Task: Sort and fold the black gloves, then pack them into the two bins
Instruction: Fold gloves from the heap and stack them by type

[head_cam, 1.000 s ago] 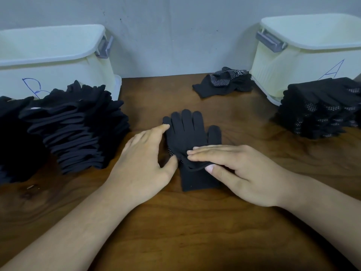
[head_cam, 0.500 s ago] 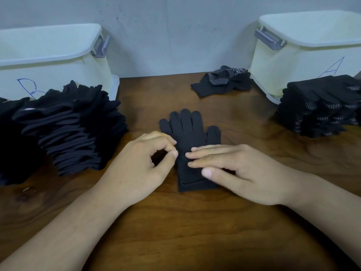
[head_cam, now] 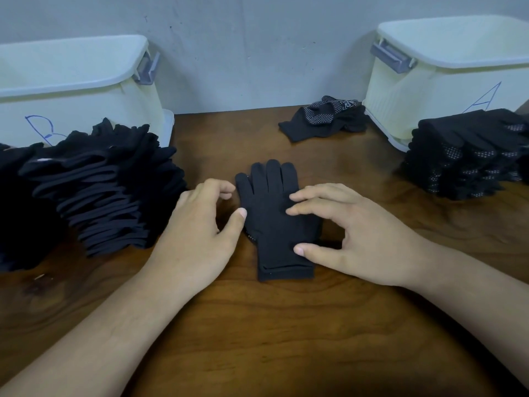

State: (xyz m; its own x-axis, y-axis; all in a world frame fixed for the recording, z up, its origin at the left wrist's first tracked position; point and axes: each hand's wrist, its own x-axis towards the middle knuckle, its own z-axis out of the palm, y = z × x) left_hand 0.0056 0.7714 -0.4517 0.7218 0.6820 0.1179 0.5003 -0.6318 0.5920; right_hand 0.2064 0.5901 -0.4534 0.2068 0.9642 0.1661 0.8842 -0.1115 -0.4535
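A pair of black gloves [head_cam: 272, 213] lies flat and stacked in the middle of the wooden table [head_cam: 286, 325], fingers pointing away from me. My left hand [head_cam: 200, 239] rests at its left edge, fingers loosely curled, thumb tip touching the glove's side. My right hand [head_cam: 357, 233] lies over the glove's right side, fingertips on the palm area and thumb pressing near the cuff. A cream bin marked B [head_cam: 71, 90] stands at the back left, a cream bin marked A [head_cam: 446, 73] at the back right.
A tall stack of folded black gloves [head_cam: 108, 184] sits in front of bin B. Another stack with white dots [head_cam: 466, 156] sits in front of bin A. A few loose dotted gloves [head_cam: 323, 118] lie at the back centre by the wall.
My left hand let go of the glove's left edge and drew back slightly, fingers curling. My right hand spread, its fingers sliding onto the palm and the thumb toward the cuff.
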